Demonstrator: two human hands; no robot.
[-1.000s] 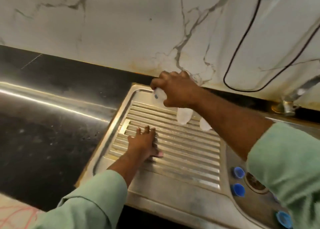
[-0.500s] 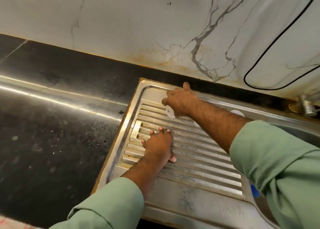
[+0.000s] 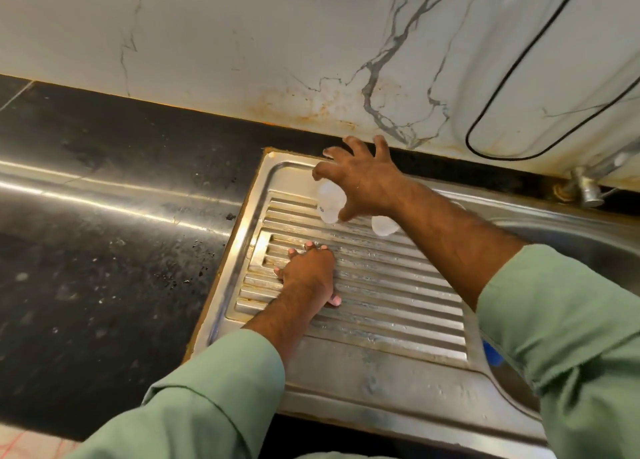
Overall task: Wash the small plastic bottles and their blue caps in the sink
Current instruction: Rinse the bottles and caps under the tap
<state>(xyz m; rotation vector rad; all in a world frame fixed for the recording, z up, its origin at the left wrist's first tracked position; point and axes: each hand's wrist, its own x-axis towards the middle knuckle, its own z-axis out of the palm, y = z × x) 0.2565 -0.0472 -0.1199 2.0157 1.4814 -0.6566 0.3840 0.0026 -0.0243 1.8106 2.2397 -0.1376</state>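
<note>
the right hand [image 3: 365, 181] is spread with fingers splayed loosely above a small cloudy-white bottle [image 3: 330, 204] set on the ribbed drainboard [image 3: 381, 306]; a second bottle [image 3: 383, 225] is seen just beside it. the left hand [image 3: 308, 273] is laid flat, holding nothing.

Grey-veined white wall [image 3: 242, 42] — black counter [image 3: 86, 250] — green sleeves [image 3: 571, 337].

Loose pale green long sleeves [image 3: 214, 399], cuffs pushed up forearms; bare hands, no rings.
</note>
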